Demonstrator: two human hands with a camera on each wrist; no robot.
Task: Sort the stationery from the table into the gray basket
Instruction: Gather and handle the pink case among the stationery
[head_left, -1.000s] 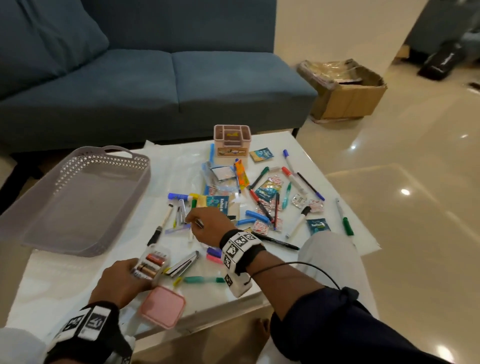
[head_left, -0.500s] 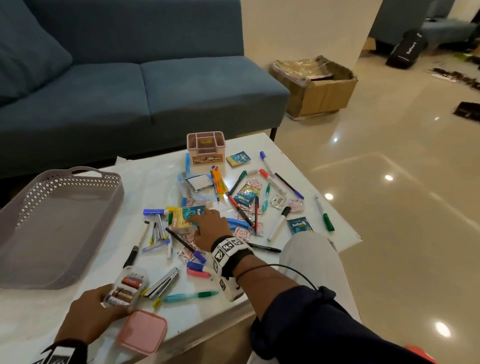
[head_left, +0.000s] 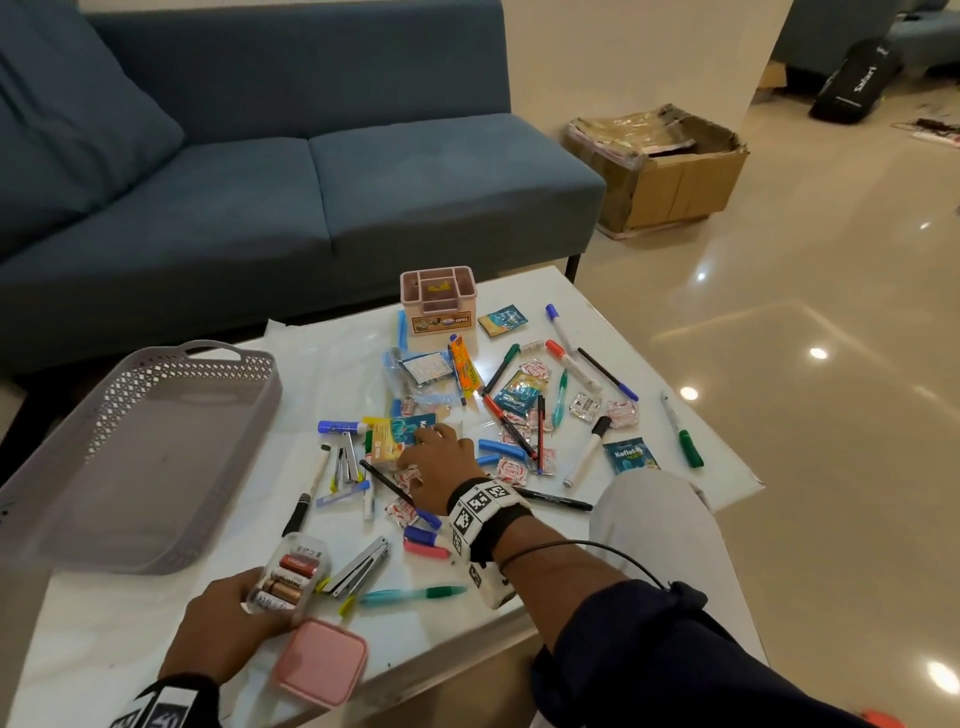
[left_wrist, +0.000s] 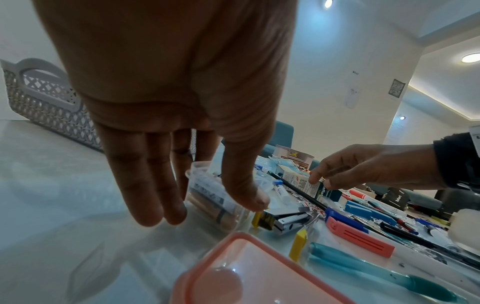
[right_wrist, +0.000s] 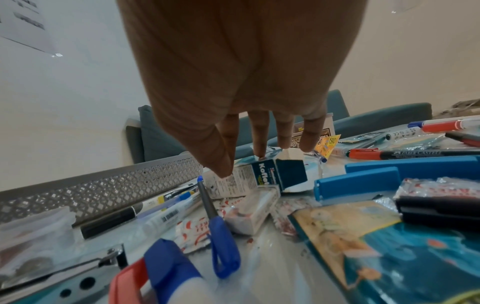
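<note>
The gray basket (head_left: 267, 395) stands empty at the table's left; its lattice wall also shows as the basket (right_wrist: 103, 185). Pens, markers, sachets and clips lie scattered over the table's middle. My right hand (head_left: 431, 447) reaches into the pile and pinches a small white and teal carton (right_wrist: 249, 181) between thumb and fingers; the same carton (left_wrist: 301, 181) shows in the left wrist view. A black pen with a blue cap (head_left: 387, 486) lies under that wrist. Near the front edge my left hand (head_left: 254, 597) grips a clear box of batteries (head_left: 291, 577) resting on the table.
A pink lid (head_left: 322, 662) lies by the left hand, with a metal stapler (head_left: 358, 569) and a teal pen (head_left: 410, 595) beside it. A pink desk organizer (head_left: 439, 301) stands at the back edge. Behind is a blue sofa (head_left: 311, 182); a cardboard box (head_left: 670, 171) sits on the floor.
My right hand has moved a little to the right, off the pens and onto the small carton. The left hand still holds the battery box. The head view has shifted.
</note>
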